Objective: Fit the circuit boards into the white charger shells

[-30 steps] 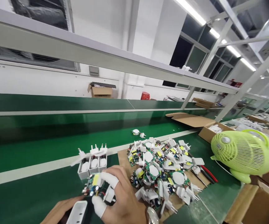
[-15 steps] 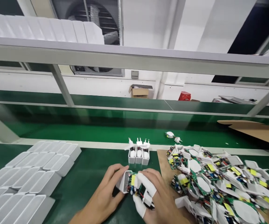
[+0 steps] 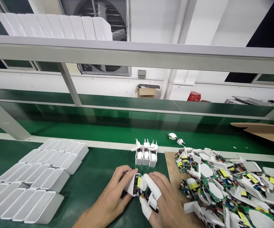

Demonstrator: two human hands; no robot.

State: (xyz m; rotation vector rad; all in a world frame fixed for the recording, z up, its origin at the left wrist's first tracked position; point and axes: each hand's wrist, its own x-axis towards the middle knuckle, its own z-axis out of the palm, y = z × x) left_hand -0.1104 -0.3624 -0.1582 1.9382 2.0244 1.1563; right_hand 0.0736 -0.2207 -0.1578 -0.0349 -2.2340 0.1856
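My left hand [image 3: 114,193] grips a white plastic charger case [image 3: 130,185], tilted with its open end facing right. In my right hand [image 3: 162,198], whose thumb and forefinger wear white finger covers, is a circuit board [image 3: 139,183] with yellow-taped parts. The board's left end sits in the mouth of the case; how deep it goes I cannot tell. A white piece shows below the right fingers, partly hidden. Just beyond both hands stand three upright white cases [image 3: 146,158] with boards inside and pronged plug tops resting over them.
Rows of open white cases [image 3: 44,207] stand on the left. At right, a heap of circuit boards with white plug covers [image 3: 222,186] lies on brown cardboard [image 3: 171,164]. One loose board [image 3: 172,136] and a plug piece [image 3: 180,142] lie farther back. A metal shelf rail [image 3: 137,53] crosses above.
The board has gone slightly farther into the case, both hands staying close together. The whole view has shifted a little, so the bench things appear farther right.
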